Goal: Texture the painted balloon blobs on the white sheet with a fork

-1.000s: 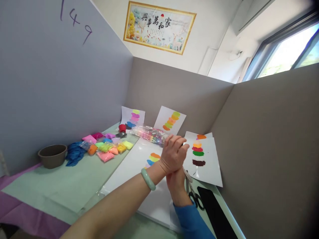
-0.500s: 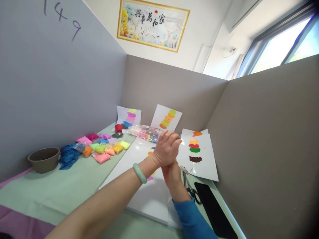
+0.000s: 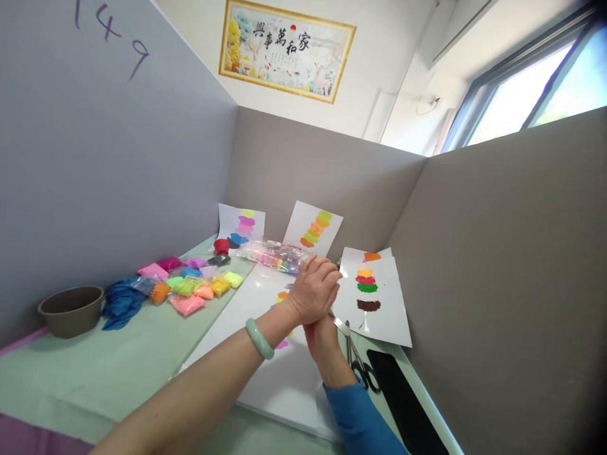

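Note:
My left hand (image 3: 313, 289), with a pale green bangle (image 3: 259, 339) at the wrist, lies across the top of my right hand (image 3: 326, 344). The palms press together and the fingers of my left hand curl over. Whatever may be between the palms is hidden. A blue sleeve (image 3: 363, 417) covers my right forearm. Beneath the hands is a white board (image 3: 279, 382), with patches of coloured clay partly covered by my left wrist. Just to the right of my right hand are black-handled scissors (image 3: 365, 374) and a metal blade-like tool (image 3: 340, 324).
On the left lie several coloured clay packets (image 3: 188, 304), blue crumpled material (image 3: 122, 303) and a brown pot (image 3: 71, 313). A clear bag (image 3: 270, 254) and colour sample sheets (image 3: 385, 319) stand or lie at the back. A black slab (image 3: 403, 401) is at right. Grey partitions (image 3: 322, 164) enclose the table.
My hands stay pressed together, with a slight shift of the upper hand over the lower. The whole view has moved a little, so everything sits slightly further left.

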`<move>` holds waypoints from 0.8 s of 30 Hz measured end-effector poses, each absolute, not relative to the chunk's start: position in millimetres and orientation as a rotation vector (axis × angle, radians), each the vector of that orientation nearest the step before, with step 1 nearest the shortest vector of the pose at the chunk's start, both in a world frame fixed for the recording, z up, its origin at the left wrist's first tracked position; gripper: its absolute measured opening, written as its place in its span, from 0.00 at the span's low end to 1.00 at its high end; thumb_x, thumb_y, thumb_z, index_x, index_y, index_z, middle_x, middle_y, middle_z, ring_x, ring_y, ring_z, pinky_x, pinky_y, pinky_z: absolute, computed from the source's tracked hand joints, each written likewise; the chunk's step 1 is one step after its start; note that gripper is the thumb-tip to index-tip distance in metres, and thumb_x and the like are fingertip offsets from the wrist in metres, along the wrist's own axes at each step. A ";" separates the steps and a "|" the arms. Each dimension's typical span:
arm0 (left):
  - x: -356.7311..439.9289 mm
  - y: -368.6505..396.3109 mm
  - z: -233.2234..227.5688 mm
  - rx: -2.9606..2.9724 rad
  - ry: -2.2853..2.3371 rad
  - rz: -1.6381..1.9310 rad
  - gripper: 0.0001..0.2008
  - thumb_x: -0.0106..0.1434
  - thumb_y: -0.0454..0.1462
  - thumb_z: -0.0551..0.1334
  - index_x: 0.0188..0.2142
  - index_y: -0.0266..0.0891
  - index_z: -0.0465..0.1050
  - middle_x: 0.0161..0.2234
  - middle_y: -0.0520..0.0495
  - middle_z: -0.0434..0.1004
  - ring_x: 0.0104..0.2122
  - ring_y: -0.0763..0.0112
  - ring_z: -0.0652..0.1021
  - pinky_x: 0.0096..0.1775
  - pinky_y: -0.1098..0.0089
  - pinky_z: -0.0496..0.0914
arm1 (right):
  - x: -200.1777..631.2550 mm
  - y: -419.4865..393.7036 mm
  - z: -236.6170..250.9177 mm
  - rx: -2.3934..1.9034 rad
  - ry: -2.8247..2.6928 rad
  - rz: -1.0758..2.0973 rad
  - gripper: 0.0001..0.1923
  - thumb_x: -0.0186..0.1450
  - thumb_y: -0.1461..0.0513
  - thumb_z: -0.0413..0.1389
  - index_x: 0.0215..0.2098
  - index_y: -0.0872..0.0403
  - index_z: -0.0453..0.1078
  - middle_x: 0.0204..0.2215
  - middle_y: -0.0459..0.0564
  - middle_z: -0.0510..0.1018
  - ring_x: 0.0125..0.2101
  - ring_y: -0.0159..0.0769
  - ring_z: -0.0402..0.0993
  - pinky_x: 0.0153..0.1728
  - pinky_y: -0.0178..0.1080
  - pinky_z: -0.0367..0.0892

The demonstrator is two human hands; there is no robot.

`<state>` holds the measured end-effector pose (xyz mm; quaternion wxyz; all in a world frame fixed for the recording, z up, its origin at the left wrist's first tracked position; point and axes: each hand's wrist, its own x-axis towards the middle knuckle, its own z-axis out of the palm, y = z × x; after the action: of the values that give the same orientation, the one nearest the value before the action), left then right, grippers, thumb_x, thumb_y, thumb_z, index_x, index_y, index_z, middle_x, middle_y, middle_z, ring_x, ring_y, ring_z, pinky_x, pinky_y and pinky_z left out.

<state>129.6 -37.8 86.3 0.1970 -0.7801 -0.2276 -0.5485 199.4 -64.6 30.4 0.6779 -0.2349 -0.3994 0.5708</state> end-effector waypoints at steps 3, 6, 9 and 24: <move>127.8 -36.5 87.3 -2.189 -0.616 -1.527 0.10 0.64 0.32 0.51 0.41 0.39 0.70 0.42 0.43 0.74 0.49 0.60 0.69 0.57 0.51 0.58 | 199.0 -65.3 30.2 -0.527 -0.901 1.296 0.06 0.57 0.58 0.59 0.27 0.53 0.70 0.18 0.41 0.68 0.24 0.31 0.67 0.28 0.37 0.70; 132.9 -40.7 84.9 -2.209 -0.597 -1.546 0.11 0.64 0.31 0.50 0.41 0.40 0.70 0.42 0.44 0.74 0.48 0.61 0.69 0.57 0.51 0.59 | 197.2 -69.5 35.0 -0.429 -0.846 1.289 0.09 0.58 0.55 0.59 0.35 0.50 0.72 0.28 0.43 0.74 0.34 0.34 0.71 0.39 0.40 0.72; 135.3 -44.0 84.4 -2.242 -0.584 -1.554 0.12 0.63 0.31 0.50 0.42 0.39 0.69 0.42 0.43 0.74 0.48 0.61 0.69 0.56 0.52 0.60 | 196.4 -72.1 38.5 -0.432 -0.834 1.309 0.14 0.59 0.51 0.58 0.40 0.48 0.71 0.35 0.44 0.76 0.40 0.35 0.72 0.42 0.41 0.72; 124.9 -42.2 84.8 -2.248 -0.589 -1.505 0.12 0.62 0.31 0.51 0.42 0.39 0.70 0.41 0.43 0.74 0.48 0.60 0.70 0.57 0.51 0.58 | 196.5 -69.3 30.5 -0.471 -0.887 1.335 0.10 0.60 0.55 0.58 0.38 0.48 0.71 0.35 0.46 0.75 0.39 0.35 0.72 0.41 0.41 0.73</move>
<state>124.9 -42.2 84.8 0.1852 -0.7978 -0.2092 -0.5342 196.5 -69.3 30.5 0.6710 -0.2089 -0.3936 0.5926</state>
